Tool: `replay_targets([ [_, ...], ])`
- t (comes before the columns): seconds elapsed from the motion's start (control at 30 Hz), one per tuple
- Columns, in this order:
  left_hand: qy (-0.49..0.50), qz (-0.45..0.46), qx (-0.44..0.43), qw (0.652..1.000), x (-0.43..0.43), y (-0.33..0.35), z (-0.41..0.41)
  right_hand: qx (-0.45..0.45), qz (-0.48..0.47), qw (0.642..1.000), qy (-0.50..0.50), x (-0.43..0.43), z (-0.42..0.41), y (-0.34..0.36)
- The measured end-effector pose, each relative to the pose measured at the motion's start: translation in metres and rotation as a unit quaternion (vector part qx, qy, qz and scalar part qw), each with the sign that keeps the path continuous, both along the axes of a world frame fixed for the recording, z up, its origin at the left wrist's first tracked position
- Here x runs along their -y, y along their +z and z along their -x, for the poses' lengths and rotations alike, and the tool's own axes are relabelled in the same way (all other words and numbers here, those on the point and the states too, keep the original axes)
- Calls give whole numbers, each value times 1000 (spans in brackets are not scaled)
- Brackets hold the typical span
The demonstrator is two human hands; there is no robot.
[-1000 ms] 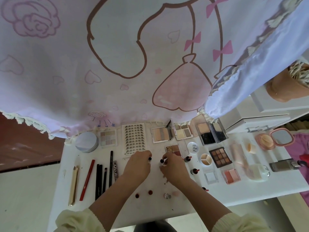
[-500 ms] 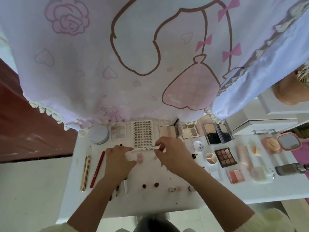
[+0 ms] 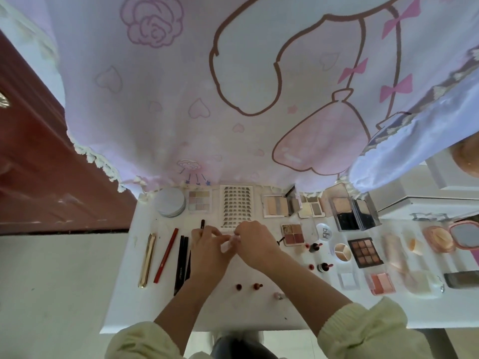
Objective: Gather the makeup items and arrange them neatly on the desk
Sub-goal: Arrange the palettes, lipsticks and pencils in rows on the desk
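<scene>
Both hands are meeting just below the lash card (image 3: pixel 237 203). The left hand (image 3: pixel 208 251) and the right hand (image 3: pixel 256 243) are each pinching one end of a small pink tube (image 3: pixel 227 245) with curled fingers (it may be a lip gloss, but it is too blurry to tell). The tube is sitting between them, low over the white desk (image 3: pixel 259 309). It could be slipping out if the fingers are pulling too hard, and then it might be dropping onto the little red bottles (image 3: pixel 238 286) standing further below the lash card, between the arms. An arm sliding across could also be knocking those bottles over and sending them rolling off the edge. Below and left of the lash card, the black pencils (image 3: pixel 181 260) are lying just beside the left hand and getting in its way. Below and right of the lash card, a small palette (image 3: pixel 293 234) is sitting near the right hand.
</scene>
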State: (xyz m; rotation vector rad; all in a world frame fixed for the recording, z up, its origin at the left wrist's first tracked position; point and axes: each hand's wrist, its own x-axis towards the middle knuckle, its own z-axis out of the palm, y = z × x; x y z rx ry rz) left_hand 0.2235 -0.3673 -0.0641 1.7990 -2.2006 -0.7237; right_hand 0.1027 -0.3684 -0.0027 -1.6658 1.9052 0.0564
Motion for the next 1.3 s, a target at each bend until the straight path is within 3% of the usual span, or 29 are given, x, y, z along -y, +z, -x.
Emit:
replay_targets([
  [0.13,-25,13,-62,998,1,4,-4,28,15,999,-19,1,5,6],
  [0.27,-59,23,-60,996,2,25,-12,68,39,997,-15,1,15,21],
  [0.43,-70,86,-127,986,-3,38,-23,178,78,979,-65,-11,26,44],
  [0.57,-63,16,-167,984,-10,51,-25,259,86,955,-115,-22,33,58],
  [0.7,-65,16,-184,981,-22,71,-24,309,96,938,-126,-34,37,63],
  [0.83,-81,18,-185,979,-30,92,-24,336,122,930,-86,-49,44,68],
  [1.03,-84,14,-168,982,-51,115,-22,297,162,941,20,-65,58,79],
  [1.3,-122,54,-105,985,-46,120,-30,335,105,932,-91,-61,47,84],
])
